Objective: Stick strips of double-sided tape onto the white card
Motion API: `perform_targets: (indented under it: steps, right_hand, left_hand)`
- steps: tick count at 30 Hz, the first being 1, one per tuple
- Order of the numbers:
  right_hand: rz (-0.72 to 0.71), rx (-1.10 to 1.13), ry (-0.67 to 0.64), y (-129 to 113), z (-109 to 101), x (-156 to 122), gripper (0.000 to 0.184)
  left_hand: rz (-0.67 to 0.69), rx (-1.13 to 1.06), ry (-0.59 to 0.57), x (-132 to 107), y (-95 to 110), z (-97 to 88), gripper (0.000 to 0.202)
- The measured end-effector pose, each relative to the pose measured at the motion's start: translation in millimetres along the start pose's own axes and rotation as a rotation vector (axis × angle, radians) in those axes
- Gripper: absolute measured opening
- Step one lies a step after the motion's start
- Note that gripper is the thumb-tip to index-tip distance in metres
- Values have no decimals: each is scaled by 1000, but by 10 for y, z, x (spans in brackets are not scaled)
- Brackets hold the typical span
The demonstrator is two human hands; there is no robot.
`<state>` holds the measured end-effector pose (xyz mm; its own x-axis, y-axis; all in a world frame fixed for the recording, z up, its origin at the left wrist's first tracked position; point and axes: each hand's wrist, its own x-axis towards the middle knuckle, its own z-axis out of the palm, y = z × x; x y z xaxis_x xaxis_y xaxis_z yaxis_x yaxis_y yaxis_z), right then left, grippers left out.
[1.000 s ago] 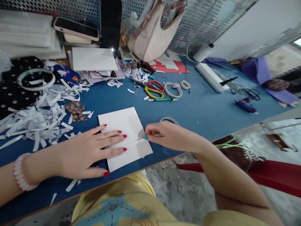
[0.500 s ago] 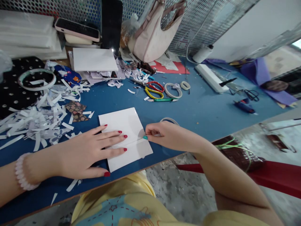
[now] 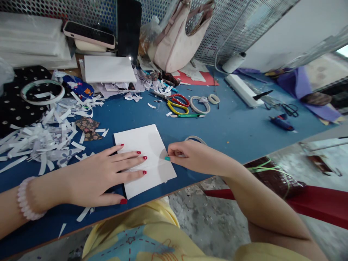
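Note:
A white glossy card (image 3: 148, 145) lies on the blue table (image 3: 233, 127) near its front edge. My left hand (image 3: 100, 177) rests flat on the card's left part, fingers stretched out and red nails showing. My right hand (image 3: 193, 156) sits at the card's right edge with fingers curled in a pinch; what it pinches is too small to make out. A roll of clear tape (image 3: 195, 139) lies just behind that hand, partly hidden by it.
A heap of white paper strips (image 3: 46, 137) covers the left of the table. Scissors (image 3: 178, 103), tape rolls (image 3: 201, 103), a green pen (image 3: 190, 115) and a white pad (image 3: 108, 69) lie farther back. A pink bag (image 3: 179, 40), a phone (image 3: 88, 33) and a power strip (image 3: 243, 90) stand behind.
The thin line stretched across the card from my right hand's pinch no longer shows. Both hands have stayed nearly still.

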<state>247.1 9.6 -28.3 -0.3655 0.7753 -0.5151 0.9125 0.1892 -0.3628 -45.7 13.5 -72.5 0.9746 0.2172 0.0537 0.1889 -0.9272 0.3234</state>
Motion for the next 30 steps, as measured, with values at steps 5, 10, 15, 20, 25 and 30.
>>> perform_targets:
  steps: [5,10,15,20,25,30]
  right_hand:
    - [1,-58,-1,-22,-10,3,16]
    - [34,-196,46,-102,19,23,19]
    - [94,-360,141,-208,69,83,33]
    - [40,-326,150,-167,48,95,30]
    - [-128,-49,141,17,4,111,28]
    - [-227,239,224,136,-125,0,35]
  left_hand:
    - [7,20,11,1,-2,-21,58]
    - [-46,58,49,34,66,-22,55]
    - [-120,104,104,128,180,19,53]
    - [-112,136,139,119,194,-11,46]
    - [-59,157,196,7,142,-109,29]
    - [-91,141,357,-62,144,-221,31]
